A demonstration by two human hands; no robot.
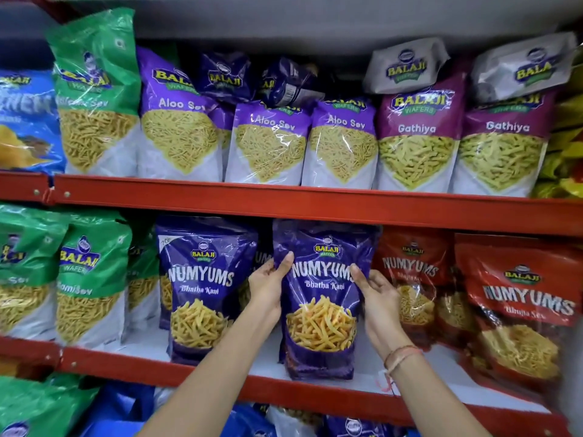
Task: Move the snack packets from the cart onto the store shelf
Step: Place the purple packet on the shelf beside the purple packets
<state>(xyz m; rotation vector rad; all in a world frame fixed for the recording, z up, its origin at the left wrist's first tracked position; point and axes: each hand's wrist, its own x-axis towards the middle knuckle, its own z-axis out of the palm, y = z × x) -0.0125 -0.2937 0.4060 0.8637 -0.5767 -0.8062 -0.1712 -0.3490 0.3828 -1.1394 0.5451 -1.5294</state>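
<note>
A purple Numyums Bhatha Kani packet (321,310) stands upright on the middle red shelf (284,391), close to its front edge. My left hand (268,287) grips the packet's left side, thumb on its front. My right hand (377,298) grips its right side, a thread band on the wrist. A second purple Numyums packet (202,288) stands just to the left. The cart is out of view.
Red Numyums packets (517,313) fill the shelf to the right, green sev packets (91,279) to the left. The upper shelf (284,197) holds Aloo Sev packets (268,140) and Gathiya packets (416,137). More packets (41,405) lie below.
</note>
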